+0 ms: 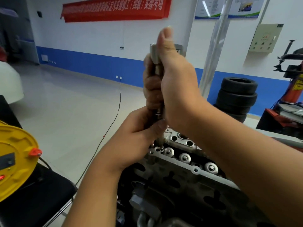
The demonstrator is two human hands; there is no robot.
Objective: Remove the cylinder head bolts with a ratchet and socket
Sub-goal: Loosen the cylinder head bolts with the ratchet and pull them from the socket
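I am holding the ratchet (155, 63) upright above the cylinder head (183, 161), its smooth round metal handle end poking out just above my right hand (173, 82). My right hand is gripping that handle with the fingers curled tight around it and the thumb standing straight up along the shaft. Just below it, my left hand (139, 141) is wrapping its fingers around the lower part of the tool, where a bright metal joint is showing between my two hands; I cannot tell whether that is the socket. The cylinder head is a rough grey cast-metal block sitting right under my hands, with dark oval ports along its near side. Along its top edge I am counting three round, shiny valve caps (185, 157) in a row, each a domed disc with a small centre. Left of the cylinder head a yellow plastic cable reel (16, 153) is resting on a black chair (32, 202). Behind it and to the right, black rubber tyres (237, 95) are standing in one stack of about four.
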